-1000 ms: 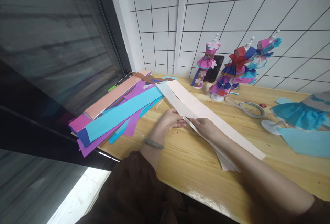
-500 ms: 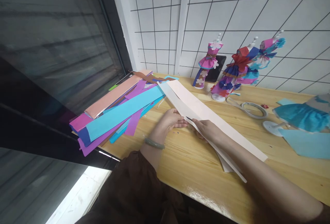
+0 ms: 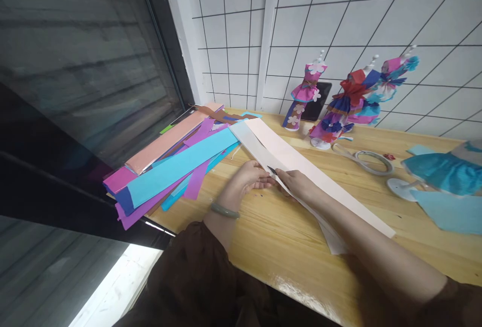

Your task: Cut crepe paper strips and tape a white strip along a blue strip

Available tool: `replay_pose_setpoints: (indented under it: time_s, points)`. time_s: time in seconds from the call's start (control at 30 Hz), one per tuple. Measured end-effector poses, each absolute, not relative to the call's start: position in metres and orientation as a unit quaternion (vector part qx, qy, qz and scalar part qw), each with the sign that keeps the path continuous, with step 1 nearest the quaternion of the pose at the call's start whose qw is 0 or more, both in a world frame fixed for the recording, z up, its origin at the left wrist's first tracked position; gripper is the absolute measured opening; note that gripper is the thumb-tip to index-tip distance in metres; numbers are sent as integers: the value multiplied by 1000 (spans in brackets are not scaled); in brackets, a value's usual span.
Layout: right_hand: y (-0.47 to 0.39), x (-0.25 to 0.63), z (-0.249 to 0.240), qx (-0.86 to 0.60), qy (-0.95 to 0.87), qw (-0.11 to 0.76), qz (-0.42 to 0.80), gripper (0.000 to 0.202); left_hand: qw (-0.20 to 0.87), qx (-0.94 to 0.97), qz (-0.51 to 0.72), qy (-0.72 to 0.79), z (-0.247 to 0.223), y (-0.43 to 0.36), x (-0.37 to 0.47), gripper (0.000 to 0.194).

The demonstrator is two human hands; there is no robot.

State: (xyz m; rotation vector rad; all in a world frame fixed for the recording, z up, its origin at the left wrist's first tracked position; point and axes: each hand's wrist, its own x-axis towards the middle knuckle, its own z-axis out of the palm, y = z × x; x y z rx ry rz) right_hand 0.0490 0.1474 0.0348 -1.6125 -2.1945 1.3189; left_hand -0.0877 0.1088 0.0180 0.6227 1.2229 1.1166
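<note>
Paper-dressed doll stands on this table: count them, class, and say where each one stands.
4, maybe more out of frame. The pink one stands by the wall; the red-and-blue one right of it; the pink-and-turquoise one behind that; the turquoise one at the right edge.

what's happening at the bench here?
A person at a wooden table has both hands on a long pale paper strip: the left hand and the right hand pinch it along one edge. A stack of coloured paper strips lies to the left, and paper-dress figures stand by the wall.
</note>
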Motion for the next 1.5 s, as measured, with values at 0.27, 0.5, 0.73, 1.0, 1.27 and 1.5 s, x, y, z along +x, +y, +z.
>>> replay_pose_setpoints:
  time_s: [0.27,0.5,0.73,1.0,1.27,1.5]
  points:
    - [147,48,39,-533,-743,50,403,51,621,267,494,547,16,110,-87,19]
    - [151,51,34,-524,-758,54,384,51,616,274,484,557,18,109,-86,18]
    - [155,52,28,-518,-767,55,375,52,617,280,472,564,22,108,-86,17]
    - [155,52,29,-515,-773,49,367,51,617,288,472,559,24,107,-86,15]
    - [156,53,25,-517,-773,54,364,52,633,254,494,539,22,109,-90,7]
    - [157,55,22,-515,-769,72,372,51,633,226,521,525,23,109,-93,24]
